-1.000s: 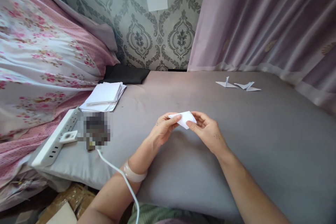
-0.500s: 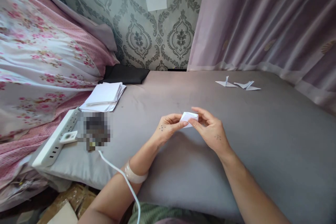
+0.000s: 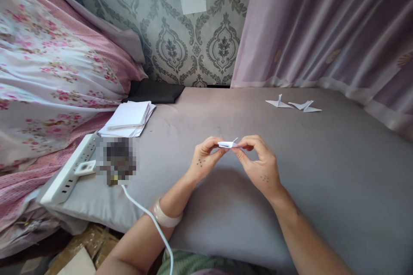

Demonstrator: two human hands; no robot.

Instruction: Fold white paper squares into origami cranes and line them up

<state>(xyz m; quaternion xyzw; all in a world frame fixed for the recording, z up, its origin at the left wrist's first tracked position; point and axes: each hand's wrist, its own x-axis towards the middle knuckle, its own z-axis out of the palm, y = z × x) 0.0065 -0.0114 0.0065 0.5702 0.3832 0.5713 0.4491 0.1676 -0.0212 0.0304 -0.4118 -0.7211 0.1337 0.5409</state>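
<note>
A small folded white paper (image 3: 227, 144) is held in the air above the grey sheet, seen nearly edge-on with a thin flap sticking up at its right. My left hand (image 3: 206, 157) pinches its left end between thumb and fingers. At the right end, my right hand (image 3: 260, 159) has thumb and index finger closed on the paper. Two folded paper birds, a left one (image 3: 278, 102) and a right one (image 3: 306, 106), rest farther back on the right. The inner folds of the held paper are too small to make out.
A stack of white paper (image 3: 127, 117) lies at the left by a black flat case (image 3: 156, 91). Nearer stand a white power strip (image 3: 66, 172) and a blurred-out object (image 3: 118, 159). A white cable (image 3: 145, 208) crosses over my left forearm. A pink curtain (image 3: 290, 38) hangs at the right.
The folded paper has tipped from showing its broad face to nearly edge-on, and a flap now stands up. My right fingers have curled in from a more spread pose to pinch its right end.
</note>
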